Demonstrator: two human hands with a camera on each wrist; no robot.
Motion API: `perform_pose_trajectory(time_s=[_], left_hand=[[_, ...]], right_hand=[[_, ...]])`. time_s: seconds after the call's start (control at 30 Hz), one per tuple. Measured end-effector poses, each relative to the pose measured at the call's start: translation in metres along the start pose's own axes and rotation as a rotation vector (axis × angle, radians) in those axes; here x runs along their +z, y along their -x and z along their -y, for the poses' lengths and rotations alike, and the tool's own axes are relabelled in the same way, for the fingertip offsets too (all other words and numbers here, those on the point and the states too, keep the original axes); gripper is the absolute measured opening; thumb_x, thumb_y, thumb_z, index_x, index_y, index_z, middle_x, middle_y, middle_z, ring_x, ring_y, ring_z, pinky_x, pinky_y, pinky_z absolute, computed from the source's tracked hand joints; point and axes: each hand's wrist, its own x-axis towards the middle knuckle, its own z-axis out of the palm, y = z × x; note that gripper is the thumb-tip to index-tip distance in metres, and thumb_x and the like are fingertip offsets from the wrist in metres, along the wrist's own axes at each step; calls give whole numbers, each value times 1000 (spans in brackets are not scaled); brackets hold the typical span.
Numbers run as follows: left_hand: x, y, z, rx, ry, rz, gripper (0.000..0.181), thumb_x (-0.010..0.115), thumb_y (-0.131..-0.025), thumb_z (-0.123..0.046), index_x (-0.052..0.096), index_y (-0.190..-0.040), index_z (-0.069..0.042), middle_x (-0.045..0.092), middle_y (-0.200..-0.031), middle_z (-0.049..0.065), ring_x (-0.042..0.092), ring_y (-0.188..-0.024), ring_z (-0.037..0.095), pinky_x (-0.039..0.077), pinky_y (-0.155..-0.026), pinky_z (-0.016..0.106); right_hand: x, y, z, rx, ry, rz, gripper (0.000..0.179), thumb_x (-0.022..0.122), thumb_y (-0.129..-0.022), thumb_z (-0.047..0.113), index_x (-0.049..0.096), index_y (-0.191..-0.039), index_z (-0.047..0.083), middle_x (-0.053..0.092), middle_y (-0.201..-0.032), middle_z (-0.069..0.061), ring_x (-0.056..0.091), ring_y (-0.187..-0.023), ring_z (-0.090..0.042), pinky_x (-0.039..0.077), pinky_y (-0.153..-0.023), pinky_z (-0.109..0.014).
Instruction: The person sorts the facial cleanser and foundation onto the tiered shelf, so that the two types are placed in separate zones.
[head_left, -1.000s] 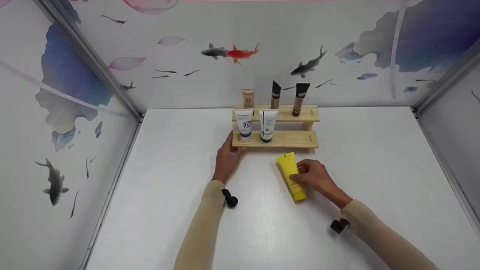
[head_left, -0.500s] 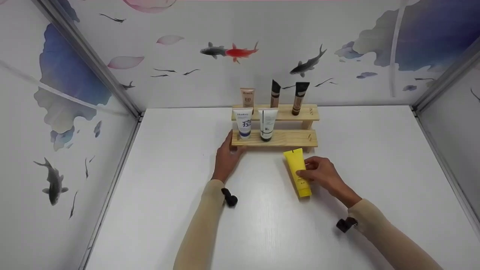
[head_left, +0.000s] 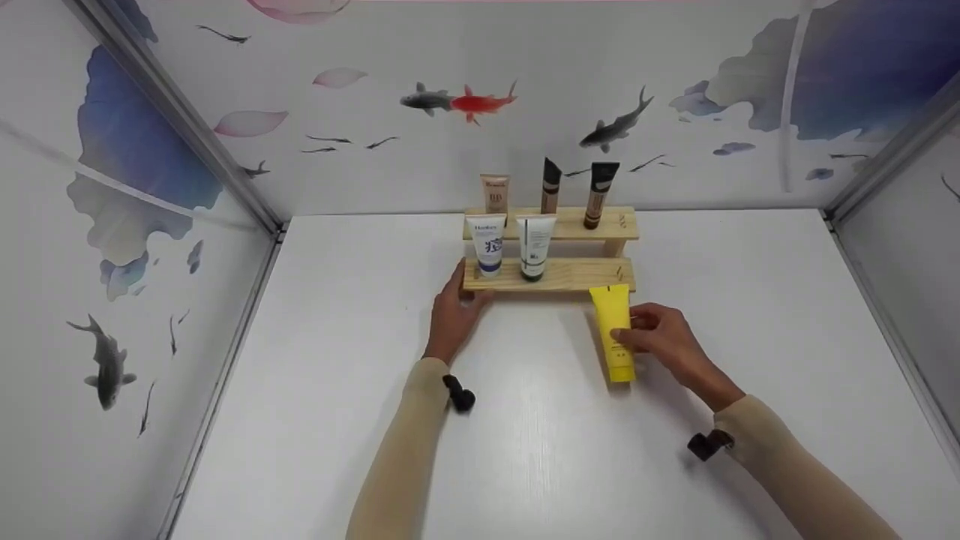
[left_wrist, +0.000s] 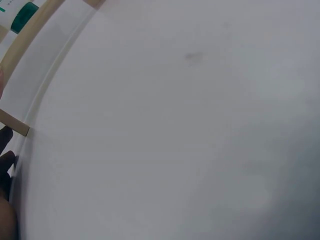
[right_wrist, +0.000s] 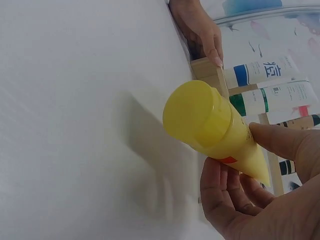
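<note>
My right hand [head_left: 666, 339] pinches a yellow squeeze tube [head_left: 615, 334] between thumb and fingers, cap end down, just in front of the lower right of a two-tier wooden rack [head_left: 577, 276]. In the right wrist view the tube's round yellow cap [right_wrist: 190, 110] faces the camera, clear of the table. My left hand [head_left: 453, 319] grips the left end of the rack's lower shelf, thumb on the front edge; its other fingers are partly hidden. On that shelf stand a white tube with blue lettering [head_left: 488, 244] and a white tube with a dark green cap [head_left: 535, 247].
On the rack's upper shelf stand a beige BB tube [head_left: 495, 196] and two brown tubes with black ends, one slanted [head_left: 551, 187], one straight [head_left: 598, 193]. A white table [head_left: 345, 300] lies beneath. Behind rises a back wall [head_left: 360, 172] painted with fish.
My right hand has moved right and toward the rack with the yellow tube, which has turned more upright in the head view. My left hand stays on the rack.
</note>
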Motion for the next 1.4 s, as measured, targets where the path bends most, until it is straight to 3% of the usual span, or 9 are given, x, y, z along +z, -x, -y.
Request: perform_pose_trajectory(time_s=[0.13, 0.37, 0.57, 0.83, 1.1, 1.4], left_hand=[[0, 0, 0, 9, 5, -3, 93, 77, -103, -51, 31, -175, -13, 56, -163, 12, 63, -126, 24, 47, -116, 47], [1, -1, 1, 7, -26, -6, 94, 74, -104, -55, 30, -175, -14, 50, -170, 10, 60, -136, 23, 45, -120, 46], [2, -2, 1, -13, -23, -4, 92, 75, -104, -52, 31, -175, -14, 50, -169, 11, 61, -132, 23, 46, -118, 47], [2, -2, 2, 10, 1, -10, 91, 76, -104, -51, 32, -175, -13, 57, -164, 11, 64, -119, 22, 49, -111, 47], [1, -2, 2, 0, 4, -11, 93, 75, -104, -53, 31, -175, -14, 58, -163, 9, 64, -118, 21, 51, -108, 46], [2, -2, 1, -11, -37, -12, 93, 76, -104, -52, 31, -175, -13, 50, -169, 12, 56, -145, 25, 45, -120, 45]], right_hand=[[-5, -1, 1, -12, -18, 2, 77, 83, -101, 33, 50, -157, -8, 63, -138, -23, 67, -112, -26, 62, -92, -27], [-10, -2, 4, -29, -62, -22, 75, 84, -100, 29, 51, -156, -7, 62, -139, -23, 66, -113, -26, 62, -91, -27], [-15, -2, 6, -51, -49, -48, 70, 85, -100, 29, 54, -152, -6, 61, -139, -24, 64, -117, -31, 62, -92, -27], [-21, -6, 12, -99, -38, -61, 70, 85, -100, 29, 55, -152, -6, 61, -140, -24, 66, -118, -32, 62, -92, -25], [-24, -13, 28, -126, -31, -59, 68, 84, -101, 25, 54, -153, -6, 61, -142, -24, 65, -121, -33, 61, -92, -24], [-26, -22, 43, -156, -30, -54, 65, 83, -101, 21, 54, -152, -6, 60, -142, -24, 62, -122, -34, 59, -91, -19]])
